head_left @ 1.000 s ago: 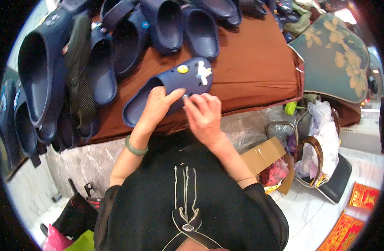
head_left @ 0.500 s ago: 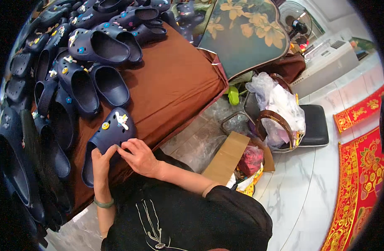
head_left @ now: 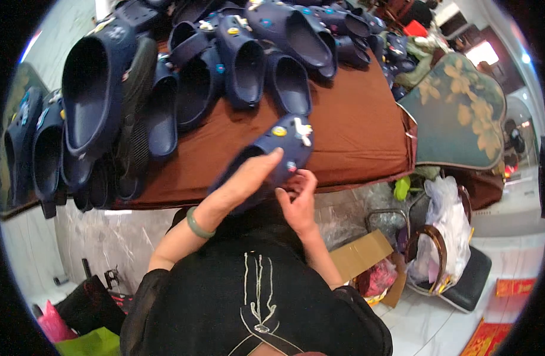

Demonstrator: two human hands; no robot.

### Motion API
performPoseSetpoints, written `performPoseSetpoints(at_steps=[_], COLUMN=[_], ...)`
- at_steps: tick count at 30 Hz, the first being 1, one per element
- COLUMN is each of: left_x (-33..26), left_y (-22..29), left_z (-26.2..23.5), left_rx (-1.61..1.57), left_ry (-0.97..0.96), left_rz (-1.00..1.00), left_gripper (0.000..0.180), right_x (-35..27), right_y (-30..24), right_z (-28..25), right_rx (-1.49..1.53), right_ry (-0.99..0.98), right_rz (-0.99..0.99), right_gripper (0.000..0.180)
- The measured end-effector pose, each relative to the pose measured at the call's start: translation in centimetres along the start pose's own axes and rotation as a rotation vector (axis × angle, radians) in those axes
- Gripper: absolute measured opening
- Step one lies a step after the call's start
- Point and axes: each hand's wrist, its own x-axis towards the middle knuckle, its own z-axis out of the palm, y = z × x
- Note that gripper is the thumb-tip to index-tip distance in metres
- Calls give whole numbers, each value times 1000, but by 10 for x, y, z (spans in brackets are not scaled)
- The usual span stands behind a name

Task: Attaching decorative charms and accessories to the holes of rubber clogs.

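A navy clog point(head_left: 293, 144) lies tilted at the front edge of the brown-covered table, its toe pointing away from me. Yellow and white charms sit on its top, and a small pinkish charm point(head_left: 291, 167) shows on its right side. My left hand point(head_left: 257, 172) grips the clog from the left, thumb across its upper. Close to the clog's right side is my right hand point(head_left: 299, 199), its fingers bent and thumb apart, with nothing visible between them. Just beyond the toe rests another navy clog point(head_left: 290, 83).
Many navy clogs point(head_left: 246, 65) crowd the back and left of the brown table cover point(head_left: 355, 124). A flowered chair back point(head_left: 462, 113) stands at right. Below it are a cardboard box point(head_left: 364, 252) and a bag-filled basket point(head_left: 429, 249) on a black stool.
My view has swung left, so the table appears further right. The right hand has drawn back from the clog's side, where a pinkish charm now shows. The left hand still holds the clog.
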Motion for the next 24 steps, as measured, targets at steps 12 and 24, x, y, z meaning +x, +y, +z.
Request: performPoseSetpoints(at_steps=[12, 24], left_x=[-19, -2], left_y=[10, -49], left_z=[43, -34], left_rx=[177, 827], left_ry=[-493, 327], left_rz=[161, 1005], left_gripper=[43, 15], right_x=[2, 231], right_y=[-21, 91], right_z=[-73, -385], right_rx=[225, -680], right_ry=[223, 406], right_rz=[42, -163], right_gripper=[73, 50])
